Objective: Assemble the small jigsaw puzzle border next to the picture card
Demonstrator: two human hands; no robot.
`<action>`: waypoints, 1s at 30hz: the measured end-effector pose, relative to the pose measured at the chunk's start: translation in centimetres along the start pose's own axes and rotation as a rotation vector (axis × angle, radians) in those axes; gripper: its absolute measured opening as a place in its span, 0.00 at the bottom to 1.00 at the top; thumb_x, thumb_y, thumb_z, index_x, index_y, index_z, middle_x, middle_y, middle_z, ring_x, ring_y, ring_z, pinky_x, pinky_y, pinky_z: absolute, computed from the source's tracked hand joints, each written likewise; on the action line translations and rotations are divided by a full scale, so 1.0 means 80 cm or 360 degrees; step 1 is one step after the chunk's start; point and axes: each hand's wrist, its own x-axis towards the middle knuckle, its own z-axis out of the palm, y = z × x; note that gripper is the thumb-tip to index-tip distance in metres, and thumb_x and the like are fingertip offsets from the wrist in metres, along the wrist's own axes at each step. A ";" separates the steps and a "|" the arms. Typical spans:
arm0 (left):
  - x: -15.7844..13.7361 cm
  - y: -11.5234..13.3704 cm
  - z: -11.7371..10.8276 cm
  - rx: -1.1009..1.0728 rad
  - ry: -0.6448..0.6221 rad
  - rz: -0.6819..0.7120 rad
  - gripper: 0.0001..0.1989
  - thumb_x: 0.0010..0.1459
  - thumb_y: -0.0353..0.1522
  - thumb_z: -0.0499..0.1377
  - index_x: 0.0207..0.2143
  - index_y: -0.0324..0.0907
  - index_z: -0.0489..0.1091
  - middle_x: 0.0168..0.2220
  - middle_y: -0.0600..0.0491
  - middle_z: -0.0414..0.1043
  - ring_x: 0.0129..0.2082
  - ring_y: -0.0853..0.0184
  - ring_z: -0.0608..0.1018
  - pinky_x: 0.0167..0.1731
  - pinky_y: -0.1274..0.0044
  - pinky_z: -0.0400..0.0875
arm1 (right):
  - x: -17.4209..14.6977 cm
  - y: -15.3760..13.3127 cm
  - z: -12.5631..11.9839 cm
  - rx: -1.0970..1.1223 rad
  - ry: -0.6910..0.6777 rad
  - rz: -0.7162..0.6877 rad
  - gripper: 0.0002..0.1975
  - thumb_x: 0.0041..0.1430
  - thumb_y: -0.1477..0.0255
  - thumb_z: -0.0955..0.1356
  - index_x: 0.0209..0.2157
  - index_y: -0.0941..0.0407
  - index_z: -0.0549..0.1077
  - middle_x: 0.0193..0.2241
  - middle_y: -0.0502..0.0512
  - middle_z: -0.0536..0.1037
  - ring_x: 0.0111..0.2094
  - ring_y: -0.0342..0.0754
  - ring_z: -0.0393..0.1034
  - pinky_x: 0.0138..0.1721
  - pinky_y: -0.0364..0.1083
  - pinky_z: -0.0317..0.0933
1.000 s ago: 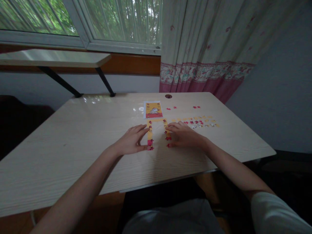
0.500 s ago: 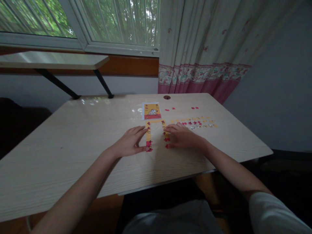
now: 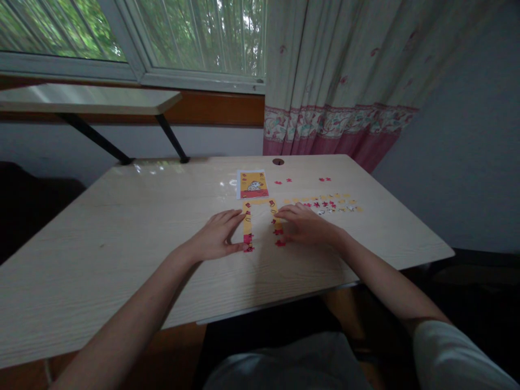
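A partly joined jigsaw puzzle frame (image 3: 247,227) in yellow and red lies on the desk, its bottom side open. Along its left strip rests my left hand (image 3: 217,234), fingertips near the upper part and thumb on the lower corner. My right hand (image 3: 304,225) is at the right strip, its fingertips touching the yellow edge. Its thumb is beside a red puzzle piece (image 3: 280,243), which sits just below another red piece (image 3: 278,232) on that side. On both hands the thumb is spread from the fingers.
Above the frame lies a picture card (image 3: 254,185) with a white animal on yellow and red. Rows of loose puzzle pieces (image 3: 325,204) are to the right, with several red pieces (image 3: 288,180) farther back. A raised shelf (image 3: 89,100) stands at the back left of the desk (image 3: 134,233).
My right thumb has shifted slightly off the lowest red piece, so more of that piece shows. My left hand stays where it was.
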 end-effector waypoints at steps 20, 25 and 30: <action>0.000 -0.002 0.002 -0.0028 0.0034 0.0022 0.43 0.54 0.59 0.51 0.61 0.37 0.58 0.61 0.34 0.59 0.60 0.46 0.64 0.57 0.55 0.59 | -0.001 0.004 0.005 -0.0001 -0.0001 -0.0040 0.31 0.52 0.59 0.73 0.55 0.56 0.69 0.53 0.63 0.70 0.52 0.55 0.64 0.53 0.54 0.55; -0.001 -0.003 0.002 0.0002 0.0046 0.0017 0.44 0.54 0.60 0.51 0.61 0.36 0.58 0.61 0.35 0.60 0.60 0.46 0.64 0.57 0.56 0.60 | 0.003 0.030 -0.003 0.0015 0.0078 -0.0017 0.25 0.55 0.60 0.71 0.53 0.56 0.71 0.51 0.62 0.72 0.51 0.55 0.65 0.52 0.54 0.57; -0.001 -0.003 0.001 0.0041 0.0031 0.0016 0.44 0.55 0.60 0.50 0.61 0.35 0.57 0.62 0.35 0.59 0.60 0.46 0.64 0.57 0.57 0.61 | 0.012 0.128 -0.044 -0.0160 0.0127 0.0351 0.11 0.59 0.70 0.68 0.43 0.56 0.77 0.43 0.59 0.78 0.45 0.52 0.70 0.51 0.50 0.58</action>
